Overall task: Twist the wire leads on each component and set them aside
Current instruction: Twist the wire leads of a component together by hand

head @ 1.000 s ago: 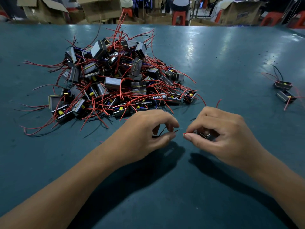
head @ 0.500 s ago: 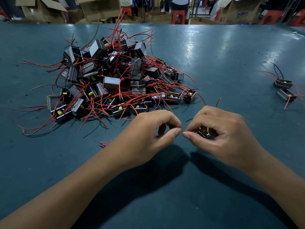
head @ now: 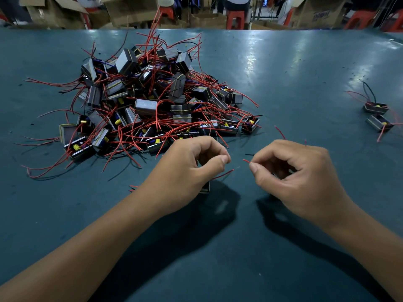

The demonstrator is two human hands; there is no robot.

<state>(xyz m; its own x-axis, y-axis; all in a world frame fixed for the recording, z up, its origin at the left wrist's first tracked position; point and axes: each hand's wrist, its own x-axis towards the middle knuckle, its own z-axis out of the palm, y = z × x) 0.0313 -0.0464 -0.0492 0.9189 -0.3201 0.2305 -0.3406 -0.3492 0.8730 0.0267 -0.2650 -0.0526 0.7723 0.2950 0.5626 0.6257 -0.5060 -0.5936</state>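
A big pile of small transformer components with red wire leads lies on the green table, just beyond my hands. My left hand is curled, thumb against forefinger. A component peeks out under its palm, and a red lead sticks out to the right. My right hand pinches the tip of another red lead between thumb and forefinger. More red wire ends rise behind its knuckles. What the right hand's fingers enclose is hidden.
Two components with leads lie apart at the table's right side. Cardboard boxes and red stools stand beyond the far edge. Bare table surface stretches between my forearms and at the right of the pile.
My hands, fingertips touching half a second ago, have drawn apart. A gap now shows between them, with red lead ends visible in it.
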